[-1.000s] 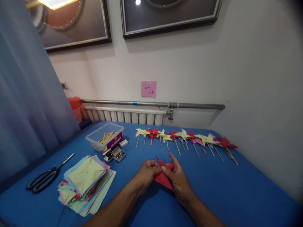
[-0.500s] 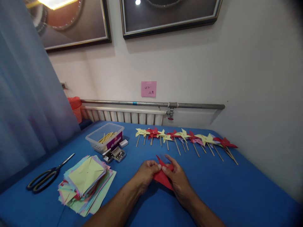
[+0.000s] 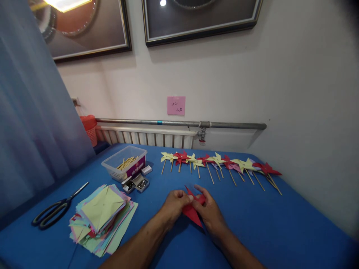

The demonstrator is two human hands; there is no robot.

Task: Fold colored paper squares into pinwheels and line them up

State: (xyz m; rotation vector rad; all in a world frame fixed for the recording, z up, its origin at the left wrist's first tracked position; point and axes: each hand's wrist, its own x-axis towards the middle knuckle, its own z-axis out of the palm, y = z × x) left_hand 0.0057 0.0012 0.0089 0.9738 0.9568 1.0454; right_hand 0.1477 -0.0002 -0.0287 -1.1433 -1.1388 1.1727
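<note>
Between both hands is a red paper pinwheel (image 3: 192,213), partly folded, its pointed corners sticking up and down. My left hand (image 3: 177,205) pinches its middle with the thumb on top. My right hand (image 3: 210,213) grips the other side, thumb pressed near the centre and index finger raised above the paper. Fingers cover the pinwheel's middle, so any pin there is hidden. Beyond the hands lies a row of finished pinwheels (image 3: 217,160) on sticks, in red, yellow and pink. A stack of coloured paper squares (image 3: 103,209), cut toward their centres, is left of my left arm.
Black-handled scissors (image 3: 57,209) lie at the far left of the blue table (image 3: 269,231). A clear plastic box (image 3: 114,172) holds wooden sticks (image 3: 127,163). Small open boxes of metal pins (image 3: 141,183) stand before it. Pipes (image 3: 238,126) run along the wall behind.
My fingers have shifted slightly on the red paper, and its lower corner has swung a little left and down. Both hands keep hold; everything else stays put.
</note>
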